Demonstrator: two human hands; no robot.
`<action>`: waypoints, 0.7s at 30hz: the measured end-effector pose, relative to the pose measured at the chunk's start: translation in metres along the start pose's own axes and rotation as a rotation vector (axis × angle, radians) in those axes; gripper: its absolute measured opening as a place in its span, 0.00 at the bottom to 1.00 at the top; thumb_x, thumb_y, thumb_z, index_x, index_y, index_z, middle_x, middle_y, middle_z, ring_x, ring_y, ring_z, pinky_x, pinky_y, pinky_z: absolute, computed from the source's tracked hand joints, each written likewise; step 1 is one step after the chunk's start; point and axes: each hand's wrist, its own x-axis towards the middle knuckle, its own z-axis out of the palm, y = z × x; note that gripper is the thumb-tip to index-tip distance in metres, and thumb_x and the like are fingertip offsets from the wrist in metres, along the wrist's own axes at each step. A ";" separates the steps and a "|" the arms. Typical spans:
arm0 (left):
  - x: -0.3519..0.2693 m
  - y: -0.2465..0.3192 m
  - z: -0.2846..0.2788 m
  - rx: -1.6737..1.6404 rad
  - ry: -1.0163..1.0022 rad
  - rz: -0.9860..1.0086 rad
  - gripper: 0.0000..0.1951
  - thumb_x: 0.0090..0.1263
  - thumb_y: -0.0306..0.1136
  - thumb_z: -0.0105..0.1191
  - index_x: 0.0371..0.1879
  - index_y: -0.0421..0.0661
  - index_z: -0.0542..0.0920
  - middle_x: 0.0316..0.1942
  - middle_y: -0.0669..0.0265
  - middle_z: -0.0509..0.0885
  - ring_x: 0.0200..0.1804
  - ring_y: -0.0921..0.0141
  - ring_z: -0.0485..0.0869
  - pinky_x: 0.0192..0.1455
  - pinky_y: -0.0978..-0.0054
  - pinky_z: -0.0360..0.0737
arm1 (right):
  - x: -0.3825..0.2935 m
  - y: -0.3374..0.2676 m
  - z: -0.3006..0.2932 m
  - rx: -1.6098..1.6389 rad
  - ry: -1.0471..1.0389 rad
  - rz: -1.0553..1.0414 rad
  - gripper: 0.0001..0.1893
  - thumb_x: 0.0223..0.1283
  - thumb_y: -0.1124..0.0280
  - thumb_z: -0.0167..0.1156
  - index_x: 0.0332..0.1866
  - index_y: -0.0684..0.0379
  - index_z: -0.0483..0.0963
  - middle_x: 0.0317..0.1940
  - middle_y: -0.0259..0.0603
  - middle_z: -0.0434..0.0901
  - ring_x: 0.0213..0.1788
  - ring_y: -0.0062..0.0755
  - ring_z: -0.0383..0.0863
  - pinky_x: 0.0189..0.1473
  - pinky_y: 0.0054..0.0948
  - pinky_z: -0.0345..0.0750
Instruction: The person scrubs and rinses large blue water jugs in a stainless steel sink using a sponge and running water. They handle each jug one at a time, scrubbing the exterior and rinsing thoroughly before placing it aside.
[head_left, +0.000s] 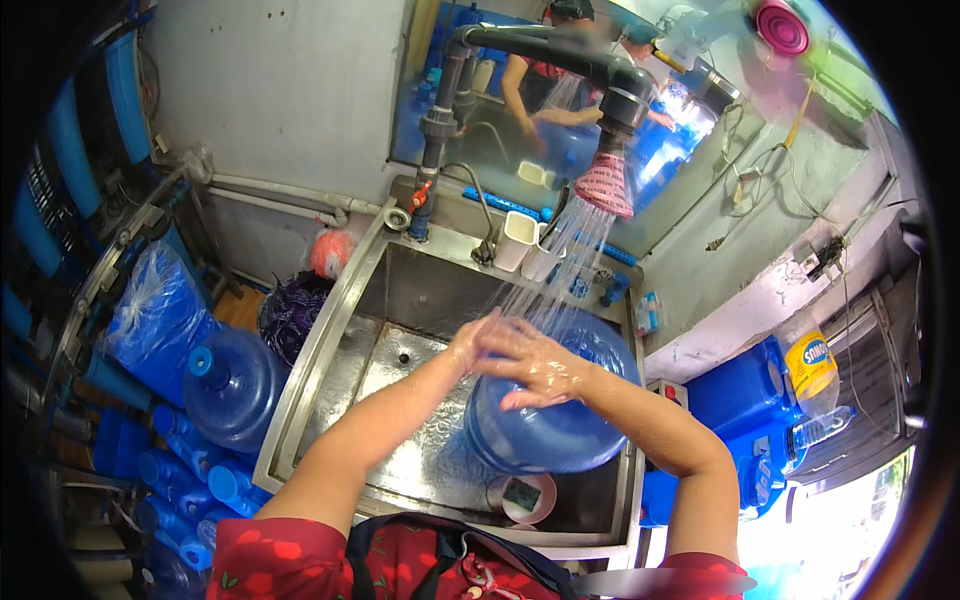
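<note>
Water streams from a shower outlet wrapped in pink printed tape into a stainless steel sink. Under the spray my left hand meets my right hand; the two overlap, wet, and blur hides some fingers. The right hand's fingers are spread, with nothing seen in them. Behind and below the hands a large blue water jug stands tilted in the sink's right part. A pink bowl with a dark scouring sponge in it lies near the sink's front edge.
Two white plastic containers stand on the back ledge, beside a pipe with a red valve handle. Left of the sink are a round blue jug and several blue containers. More blue containers stand at right. A mirror hangs behind, reflecting people.
</note>
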 end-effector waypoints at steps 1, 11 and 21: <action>0.002 0.017 -0.008 -0.028 -0.023 -0.152 0.30 0.78 0.55 0.42 0.66 0.42 0.73 0.65 0.54 0.76 0.62 0.60 0.78 0.67 0.59 0.74 | 0.014 -0.003 -0.002 -0.009 -0.008 -0.113 0.39 0.59 0.30 0.52 0.62 0.55 0.73 0.60 0.53 0.73 0.68 0.56 0.67 0.66 0.55 0.66; 0.105 0.131 -0.090 0.281 0.600 0.039 0.36 0.64 0.65 0.52 0.63 0.50 0.77 0.67 0.53 0.73 0.76 0.50 0.55 0.74 0.41 0.43 | 0.038 0.090 -0.006 -0.075 -0.445 0.847 0.45 0.57 0.23 0.46 0.62 0.57 0.71 0.48 0.57 0.82 0.53 0.57 0.83 0.54 0.48 0.79; 0.183 0.189 -0.157 -0.023 0.777 0.178 0.34 0.61 0.59 0.64 0.62 0.49 0.79 0.65 0.63 0.76 0.65 0.58 0.68 0.68 0.51 0.62 | -0.104 0.032 -0.033 0.274 -0.053 1.333 0.43 0.66 0.45 0.52 0.78 0.60 0.49 0.59 0.68 0.75 0.63 0.59 0.76 0.67 0.45 0.69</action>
